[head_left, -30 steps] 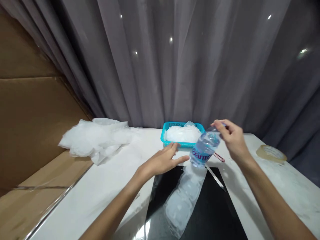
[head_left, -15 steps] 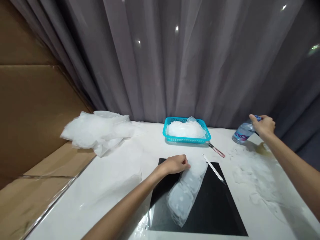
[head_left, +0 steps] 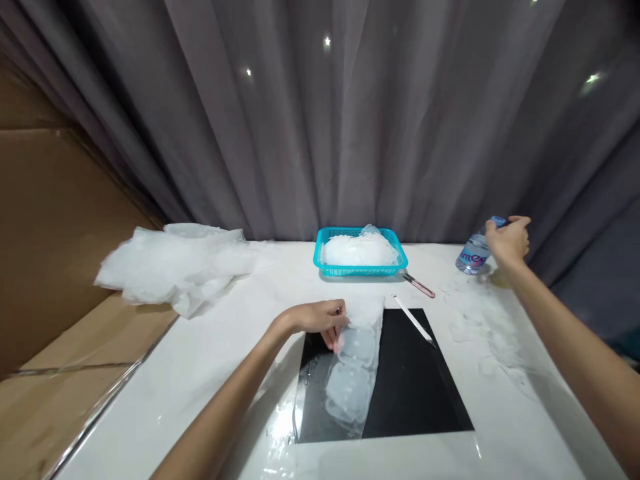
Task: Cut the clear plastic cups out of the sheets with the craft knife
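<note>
A black mat (head_left: 415, 387) is laid nearest on the white table (head_left: 230, 400), probably so that clear plastic can be seen against it. Across its left part lies a translucent strip with rounded pockets (head_left: 350, 393). Its left edge is met by the left hand (head_left: 325, 323), partly closed with bent fingers, apparently for steadying; whether film is pinched cannot be told, the contact being hidden. A slim white tool (head_left: 414, 321) is laid over the mat's far edge, seemingly within easy reach. Farther right, clear film (head_left: 493, 327) is spread, its outline hard to make out. Pink-handled thread snips (head_left: 419, 285) are set near the turquoise basket (head_left: 357, 271), by which loose white material is contained. At far right, the right hand (head_left: 510, 241) is half curled at the neck of a labelled water bottle (head_left: 473, 255), seemingly for upright support; how firmly it is gripped cannot be told. A yellowish object behind the wrist is mostly hidden.
</note>
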Demonstrator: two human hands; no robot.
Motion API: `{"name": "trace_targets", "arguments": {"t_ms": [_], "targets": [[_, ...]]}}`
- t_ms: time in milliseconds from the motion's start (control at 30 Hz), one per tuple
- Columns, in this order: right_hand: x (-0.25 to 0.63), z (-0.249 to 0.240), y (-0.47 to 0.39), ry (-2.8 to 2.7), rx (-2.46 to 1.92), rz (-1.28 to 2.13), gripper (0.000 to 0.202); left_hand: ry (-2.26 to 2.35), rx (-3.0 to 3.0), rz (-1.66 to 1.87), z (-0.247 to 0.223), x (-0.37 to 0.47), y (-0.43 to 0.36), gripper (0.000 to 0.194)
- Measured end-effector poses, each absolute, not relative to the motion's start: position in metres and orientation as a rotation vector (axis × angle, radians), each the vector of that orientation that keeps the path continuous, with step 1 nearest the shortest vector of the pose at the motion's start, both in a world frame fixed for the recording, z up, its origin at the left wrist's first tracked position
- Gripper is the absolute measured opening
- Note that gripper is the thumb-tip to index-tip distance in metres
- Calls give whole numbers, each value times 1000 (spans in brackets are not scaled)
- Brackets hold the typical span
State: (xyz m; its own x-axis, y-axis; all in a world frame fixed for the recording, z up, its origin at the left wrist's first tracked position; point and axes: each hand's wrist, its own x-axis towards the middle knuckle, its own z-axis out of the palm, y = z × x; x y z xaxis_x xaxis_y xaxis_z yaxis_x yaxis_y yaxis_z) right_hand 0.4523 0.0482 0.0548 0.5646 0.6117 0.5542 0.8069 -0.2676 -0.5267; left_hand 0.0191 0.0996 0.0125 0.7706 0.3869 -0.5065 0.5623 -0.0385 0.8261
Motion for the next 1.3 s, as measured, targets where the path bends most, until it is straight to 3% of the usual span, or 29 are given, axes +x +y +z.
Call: {"name": "trace_targets", "arguments": {"t_ms": [133,267,400,567,667,900,1033,1167,1300], "targets": [[365,20,20,-1220,-1929,-34,43,810,1686,77,6,1,63,56],[279,-13,-17,-1566,-1767,305,34,982,1772,553,-22,-23,4,38],[236,-20,-43,-1741,-1664,615,41,964,1809,464,-23,-36,-38,40],[215,-18,-77,-1604,-1515,983,76,1074,1859,304,2,-39,-74,56],[208,-20,-96,-1557,-1423,1094,84,994,1939,194,9,-33,-87,55],[211,-34,-111,-1460,-1415,1113,87,623,2073,267,25,-2,-48,46],[222,-43,-126,-1440,-1532,935,66,470,2310,229,25,13,-34,45],[250,-46,-145,-1471,-1588,909,54,511,2421,204,10,14,-26,40],[283,-53,-164,-1401,-1805,689,54,696,2378,388,-6,14,-9,37]]}}
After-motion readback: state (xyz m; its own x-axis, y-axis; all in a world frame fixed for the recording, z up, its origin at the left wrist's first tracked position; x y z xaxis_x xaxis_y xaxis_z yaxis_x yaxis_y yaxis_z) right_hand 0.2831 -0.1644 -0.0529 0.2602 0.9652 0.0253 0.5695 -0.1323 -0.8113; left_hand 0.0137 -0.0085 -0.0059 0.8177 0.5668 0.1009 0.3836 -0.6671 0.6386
